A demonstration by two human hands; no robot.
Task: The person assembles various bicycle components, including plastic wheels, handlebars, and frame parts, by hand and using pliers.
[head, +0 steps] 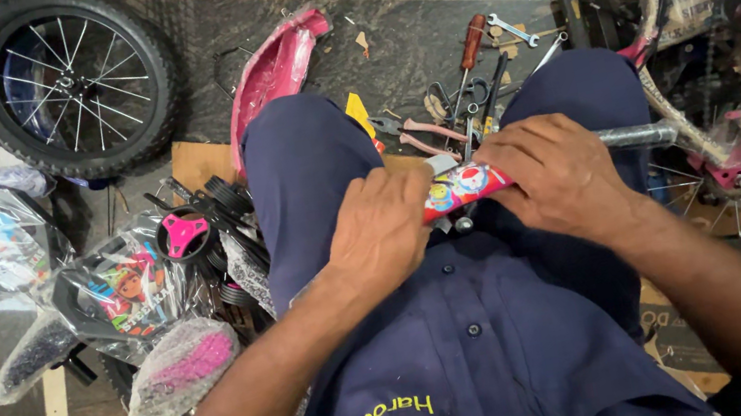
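A: Centre frame, over the lap; left hand (381, 226) curls shut round the sticker-wrapped bar (465, 186), right hand (559, 173) clamps it too, fingers closed tight.

B: Rigid metal tube, I'd judge; light enough, the glossy wrap likely slippery, so grip the bare grey end at right.

A: Spoked wheel (71, 81) upper left; pink mudguard (273, 71) above the knees; scattered tools (471, 89) beyond.

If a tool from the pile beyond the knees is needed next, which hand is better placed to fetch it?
Probably the right hand: it lies closer to the tools, just below them. The left hand grips the decorated tube farther away and could steady it.
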